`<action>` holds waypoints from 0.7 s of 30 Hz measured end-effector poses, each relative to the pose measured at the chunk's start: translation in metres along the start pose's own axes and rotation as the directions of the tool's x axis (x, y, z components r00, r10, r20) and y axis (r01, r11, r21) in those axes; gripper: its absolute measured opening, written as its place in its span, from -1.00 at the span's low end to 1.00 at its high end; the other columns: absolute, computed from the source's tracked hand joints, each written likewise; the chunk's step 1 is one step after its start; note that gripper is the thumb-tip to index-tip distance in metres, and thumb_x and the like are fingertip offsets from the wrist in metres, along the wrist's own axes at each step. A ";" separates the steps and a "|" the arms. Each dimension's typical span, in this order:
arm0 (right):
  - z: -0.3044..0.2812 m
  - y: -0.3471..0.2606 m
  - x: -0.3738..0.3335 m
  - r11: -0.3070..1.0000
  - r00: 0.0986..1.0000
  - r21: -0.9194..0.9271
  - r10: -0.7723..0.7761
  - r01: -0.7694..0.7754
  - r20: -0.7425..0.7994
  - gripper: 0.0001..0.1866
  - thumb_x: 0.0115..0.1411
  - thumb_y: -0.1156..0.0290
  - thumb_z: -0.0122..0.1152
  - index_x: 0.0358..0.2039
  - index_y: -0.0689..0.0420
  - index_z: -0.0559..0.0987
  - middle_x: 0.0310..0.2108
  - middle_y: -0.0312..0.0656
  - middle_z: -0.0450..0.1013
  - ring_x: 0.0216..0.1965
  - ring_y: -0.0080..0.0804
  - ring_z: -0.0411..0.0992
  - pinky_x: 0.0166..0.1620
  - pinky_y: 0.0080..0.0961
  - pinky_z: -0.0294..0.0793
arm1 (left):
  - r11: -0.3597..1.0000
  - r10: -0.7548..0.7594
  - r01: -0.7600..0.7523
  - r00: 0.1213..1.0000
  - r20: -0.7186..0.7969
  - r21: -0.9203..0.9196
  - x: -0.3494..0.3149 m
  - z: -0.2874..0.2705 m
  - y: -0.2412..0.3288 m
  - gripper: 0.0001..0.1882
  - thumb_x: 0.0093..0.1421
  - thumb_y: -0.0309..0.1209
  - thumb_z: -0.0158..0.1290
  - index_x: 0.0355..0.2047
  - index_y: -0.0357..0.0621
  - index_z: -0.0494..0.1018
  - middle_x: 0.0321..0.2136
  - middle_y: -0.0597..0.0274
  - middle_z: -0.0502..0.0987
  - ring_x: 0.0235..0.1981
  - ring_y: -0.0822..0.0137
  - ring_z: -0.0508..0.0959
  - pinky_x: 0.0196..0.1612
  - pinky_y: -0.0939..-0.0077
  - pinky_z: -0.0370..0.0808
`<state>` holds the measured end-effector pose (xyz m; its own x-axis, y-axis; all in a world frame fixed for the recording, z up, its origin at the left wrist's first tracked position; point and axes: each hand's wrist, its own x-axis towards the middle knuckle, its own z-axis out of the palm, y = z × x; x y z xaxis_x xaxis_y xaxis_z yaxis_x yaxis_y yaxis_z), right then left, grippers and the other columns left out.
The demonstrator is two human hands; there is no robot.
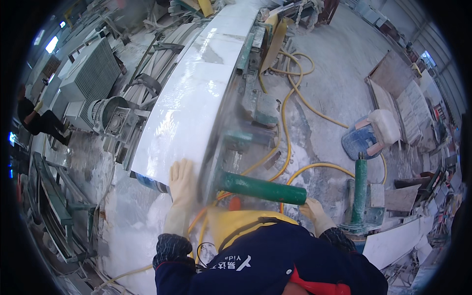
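A long, wet white stone slab [184, 105] stretches away from me on a stand. My left hand [182, 182], in a cream rubber glove, rests on the slab's near right corner with its fingers stretched out flat. To the right, a thick green metal cylinder [265, 188] sticks out sideways from machine parts beside the slab. At the cylinder's free end is my right hand [314, 215], also gloved, its fingers bent against the end; part of the grip is hidden. A yellow apron [246, 221] shows at my waist.
Yellow hoses [285, 132] loop over the wet floor at right. Beyond them sits a blue and white tub-like object [371, 135]. An upright green post [360, 191] stands at my right. Metal frames [56, 196] lie at left, and a person [39, 115] is farther off there.
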<state>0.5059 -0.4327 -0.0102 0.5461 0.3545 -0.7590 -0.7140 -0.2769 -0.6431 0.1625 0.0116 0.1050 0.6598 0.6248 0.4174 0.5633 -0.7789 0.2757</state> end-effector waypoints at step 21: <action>-0.012 0.006 -0.020 0.999 1.000 -0.040 0.014 -0.014 0.010 -0.71 0.35 0.30 0.16 0.01 0.16 0.52 -0.23 -0.04 0.56 -0.35 -0.17 0.58 -0.37 -0.33 0.58 | 0.999 0.035 -0.035 0.999 0.041 -0.007 0.034 0.017 -0.007 -0.48 0.21 -0.37 0.10 0.21 -0.03 0.37 0.22 -0.03 0.38 0.27 -0.22 0.27 0.34 -0.16 0.12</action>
<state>0.4963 -0.4524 -0.0002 0.5313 0.3598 -0.7670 -0.7032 -0.3177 -0.6361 0.1899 0.0392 0.1027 0.6990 0.5988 0.3909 0.5364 -0.8006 0.2671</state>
